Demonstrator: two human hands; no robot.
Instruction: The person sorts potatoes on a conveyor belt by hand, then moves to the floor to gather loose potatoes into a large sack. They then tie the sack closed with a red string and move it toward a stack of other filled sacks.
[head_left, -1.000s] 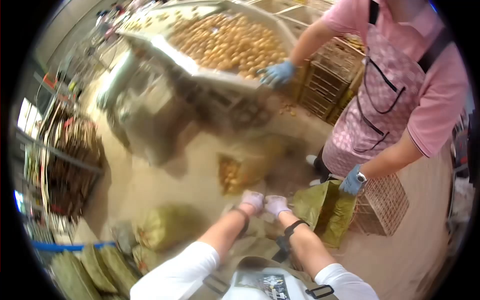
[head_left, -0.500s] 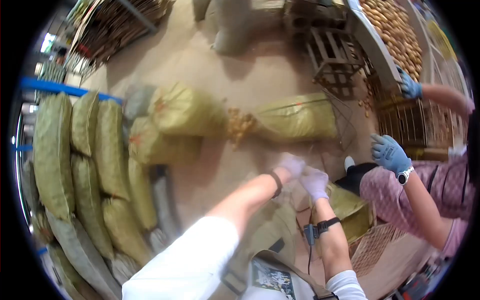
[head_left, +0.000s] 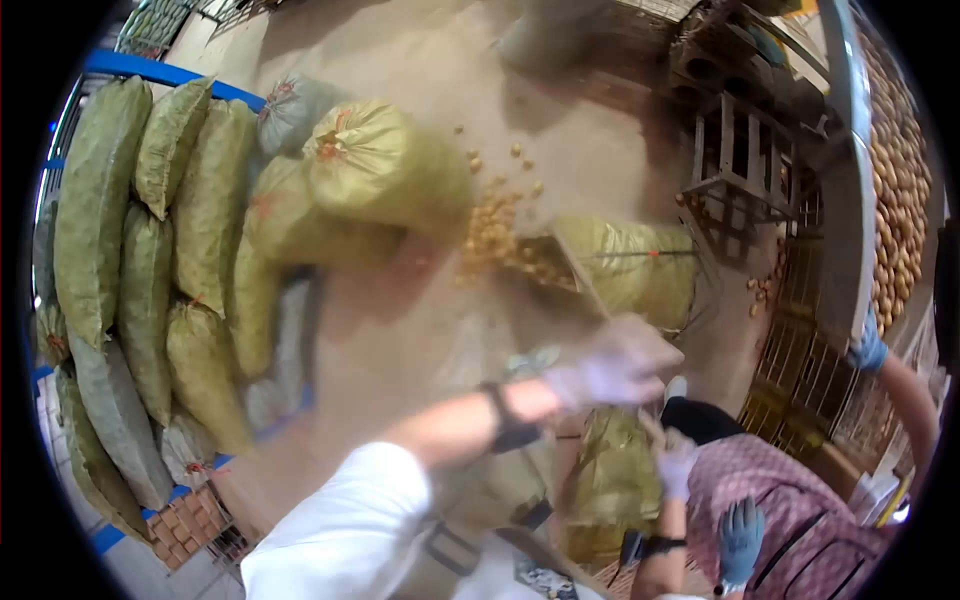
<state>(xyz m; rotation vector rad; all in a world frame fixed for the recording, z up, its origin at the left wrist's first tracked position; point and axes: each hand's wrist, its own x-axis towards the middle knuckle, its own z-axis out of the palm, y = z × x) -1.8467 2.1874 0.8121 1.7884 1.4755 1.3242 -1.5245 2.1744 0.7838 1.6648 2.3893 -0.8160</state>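
Observation:
My left hand (head_left: pixel 605 370), in a pale lilac glove, reaches forward and is smeared by motion. A tan patch shows at its fingers; whether it is something held I cannot tell. Just beyond lies a yellow woven sack (head_left: pixel 645 265) with a dark strap, its near end beside spilled round yellow-brown produce (head_left: pixel 495 235). My right hand (head_left: pixel 676 462), gloved alike, is lower and nearer my body, fingers extended and apart. It overlaps the edge of another yellow sack (head_left: pixel 612 475) standing close by me.
Full yellow sacks (head_left: pixel 385 165) and stacked green sacks (head_left: pixel 100 215) fill the left, along a blue rail (head_left: pixel 170 78). At right, a co-worker's blue-gloved hand (head_left: pixel 740 540) is near me; their other hand (head_left: pixel 868 348) touches a tray (head_left: pixel 850 130) of produce. A stool frame (head_left: pixel 745 165) stands behind.
My hands, close together before, are now apart, the left forward of the right. The co-worker's raised glove has dropped lower. My view has shifted, showing the sacks nearer the upper left.

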